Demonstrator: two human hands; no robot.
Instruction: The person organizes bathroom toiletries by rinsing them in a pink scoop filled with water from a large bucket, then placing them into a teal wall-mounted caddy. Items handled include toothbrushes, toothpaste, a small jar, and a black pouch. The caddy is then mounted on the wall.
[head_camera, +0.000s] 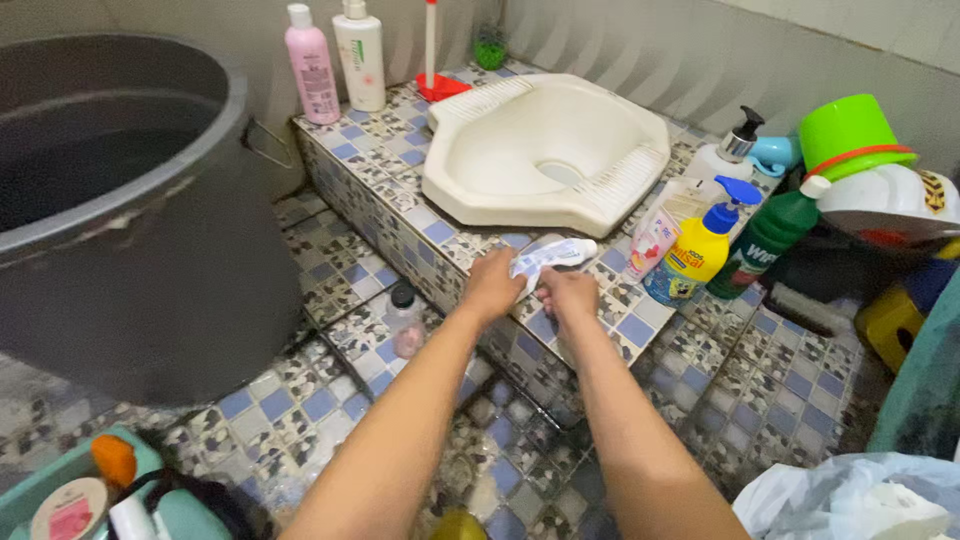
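Observation:
My left hand (492, 285) and my right hand (569, 293) both grip the lower end of a white and blue squeeze tube (553, 255). The tube lies across the front edge of the raised tiled step (372, 150), just in front of the white squat toilet pan (545, 150). Its capped end points right, toward a pink tube (652, 242).
A big dark water barrel (120, 200) fills the left. Pink (312, 68) and white (361, 55) bottles stand at the back. A yellow spray bottle (695, 255), green bottle (768, 238), pump bottle (728, 155) and green bucket (850, 135) crowd the right. A small bottle (405, 320) stands on the floor.

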